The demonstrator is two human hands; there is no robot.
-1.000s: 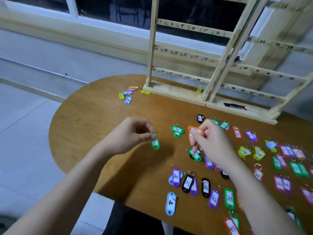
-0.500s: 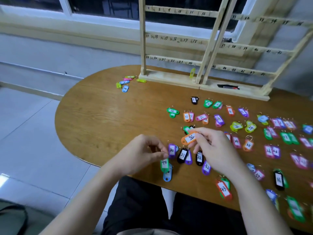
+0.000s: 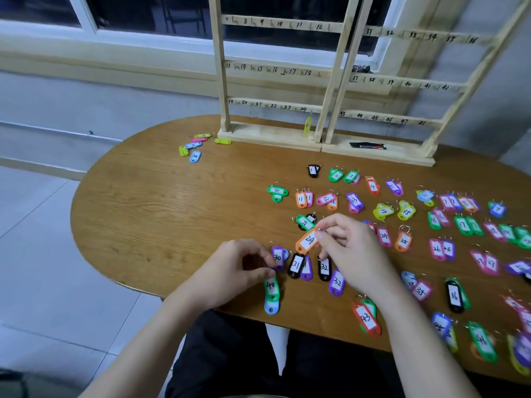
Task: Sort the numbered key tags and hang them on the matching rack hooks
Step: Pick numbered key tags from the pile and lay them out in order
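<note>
The right hand (image 3: 352, 251) pinches an orange key tag marked 24 (image 3: 308, 240) by its ring end, thumb and forefinger closed at the tag's upper right, so the tag slants down and to the left from the fingertips, raised just above the wooden table (image 3: 172, 214). The left hand (image 3: 238, 271) has its fingers curled and pinches the top of a green tag marked 40 (image 3: 271, 288), which hangs straight down below the fingertips, over a light blue tag (image 3: 271, 306) lying at the table's near edge. Between the two hands lie a purple tag marked 30 (image 3: 278, 257), a black tag marked 31 (image 3: 296, 265) and a black tag marked 32 (image 3: 324, 268), all flat on the table. Many more numbered tags spread in rows to the right. At the table's far side stands the wooden rack (image 3: 324, 81) with numbered rails; one yellow tag (image 3: 307, 126) hangs under its 24 mark. A small cluster of tags (image 3: 195, 145) lies well apart by the rack's left foot.
</note>
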